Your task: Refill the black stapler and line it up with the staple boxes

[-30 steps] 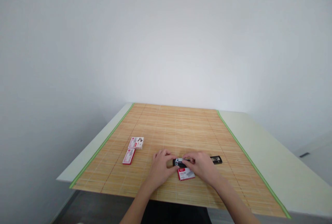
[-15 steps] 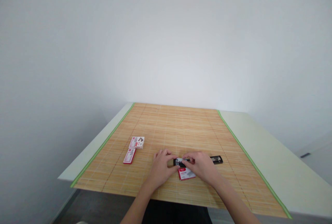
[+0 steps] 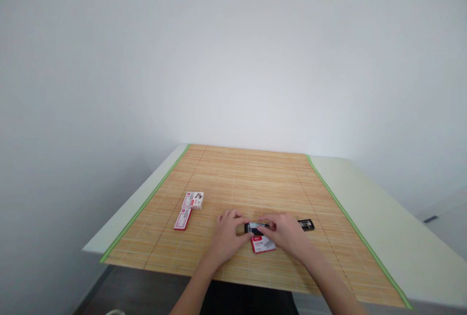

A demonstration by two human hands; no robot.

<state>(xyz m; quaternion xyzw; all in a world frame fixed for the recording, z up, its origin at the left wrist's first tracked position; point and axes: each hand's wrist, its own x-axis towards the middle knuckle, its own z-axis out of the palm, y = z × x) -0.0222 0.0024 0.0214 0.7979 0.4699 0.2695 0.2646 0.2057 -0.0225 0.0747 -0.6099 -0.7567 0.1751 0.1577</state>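
A black stapler (image 3: 255, 227) lies opened out flat on the bamboo mat (image 3: 251, 179), its far end (image 3: 305, 225) sticking out to the right. My left hand (image 3: 228, 237) curls around the stapler's left end and holds it. My right hand (image 3: 286, 235) pinches at the middle of the stapler, fingers closed over its metal channel. A red and white staple box (image 3: 262, 245) lies just below the stapler, between my two hands. What my right fingertips pinch is too small to make out.
Two more red and white staple boxes (image 3: 192, 200) (image 3: 182, 218) lie to the left on the mat. The mat has green edges and covers a pale table (image 3: 386, 227) set in a white corner. The table's near edge is close to my body.
Both hands stay on the stapler with only slight finger movement. The view has shifted a little.
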